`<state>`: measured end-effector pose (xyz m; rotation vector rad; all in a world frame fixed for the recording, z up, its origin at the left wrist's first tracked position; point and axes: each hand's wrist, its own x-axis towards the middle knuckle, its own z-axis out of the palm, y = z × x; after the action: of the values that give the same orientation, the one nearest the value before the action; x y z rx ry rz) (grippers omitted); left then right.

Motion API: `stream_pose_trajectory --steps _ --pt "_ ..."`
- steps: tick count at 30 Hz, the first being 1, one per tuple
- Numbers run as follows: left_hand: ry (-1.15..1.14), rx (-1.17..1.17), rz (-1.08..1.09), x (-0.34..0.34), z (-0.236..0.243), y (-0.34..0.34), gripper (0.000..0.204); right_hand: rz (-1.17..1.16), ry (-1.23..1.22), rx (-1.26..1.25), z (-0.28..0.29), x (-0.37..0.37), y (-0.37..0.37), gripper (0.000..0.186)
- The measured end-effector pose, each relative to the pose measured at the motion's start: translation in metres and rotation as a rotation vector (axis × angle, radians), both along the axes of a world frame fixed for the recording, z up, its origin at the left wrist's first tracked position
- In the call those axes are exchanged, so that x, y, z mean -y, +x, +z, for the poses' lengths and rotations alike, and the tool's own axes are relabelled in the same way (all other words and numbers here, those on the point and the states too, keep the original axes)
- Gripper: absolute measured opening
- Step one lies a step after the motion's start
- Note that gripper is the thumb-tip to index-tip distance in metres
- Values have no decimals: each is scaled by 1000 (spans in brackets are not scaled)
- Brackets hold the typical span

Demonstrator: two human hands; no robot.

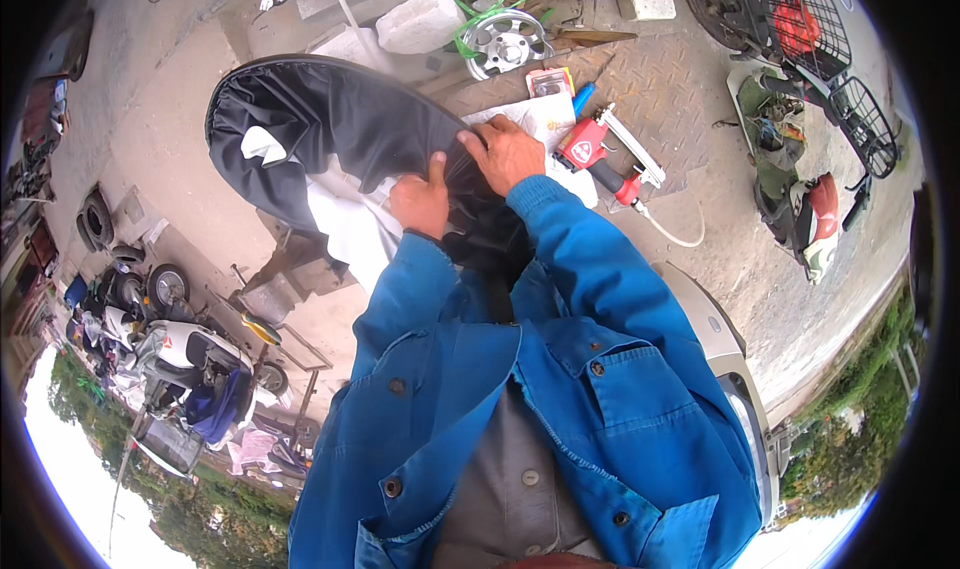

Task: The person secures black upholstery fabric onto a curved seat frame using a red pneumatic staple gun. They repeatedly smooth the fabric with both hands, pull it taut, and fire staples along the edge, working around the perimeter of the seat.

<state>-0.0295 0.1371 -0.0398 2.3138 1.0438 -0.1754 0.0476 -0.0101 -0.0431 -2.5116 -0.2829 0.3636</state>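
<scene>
A long black padded piece with a gathered vinyl cover [330, 109], likely a seat, lies across my front, its white lining [345, 234] showing at the lower left. My left hand [420, 199] is closed on the cover near its middle, thumb upright, the other fingertips partly hidden in the folds. My right hand [508, 157] grips the right edge of the black cover, fingers bent over it. Just right of that hand, a red staple gun [590, 144] with an air hose [680, 239] rests beside white cloth, a small package [550, 84] and a blue tool [584, 97].
A metal plate [680, 89] lies under the tools. Beyond are a stone block [418, 24], a silver wheel [500, 44] and green hose. Scooters stand at left [200, 379] and upper right [720, 14], with loose tires [95, 219] and a green-and-red bundle [790, 169] on the ground.
</scene>
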Motion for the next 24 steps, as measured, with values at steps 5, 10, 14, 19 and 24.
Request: stream_pose_trajectory --steps 5,10,14,19,24 --pt "59 36 -53 0 -4 -11 72 -168 -119 201 28 118 -22 44" --pt "40 -12 -66 6 0 -10 66 -104 -426 -282 15 167 -28 103" --pt "22 31 -54 9 2 -10 59 -16 -449 -269 -12 177 -18 100" --pt "-13 92 -30 11 -1 -13 55 -13 -593 -95 18 192 1 69" --pt "-23 107 -51 11 -6 -13 52 413 -433 9 134 121 35 41"
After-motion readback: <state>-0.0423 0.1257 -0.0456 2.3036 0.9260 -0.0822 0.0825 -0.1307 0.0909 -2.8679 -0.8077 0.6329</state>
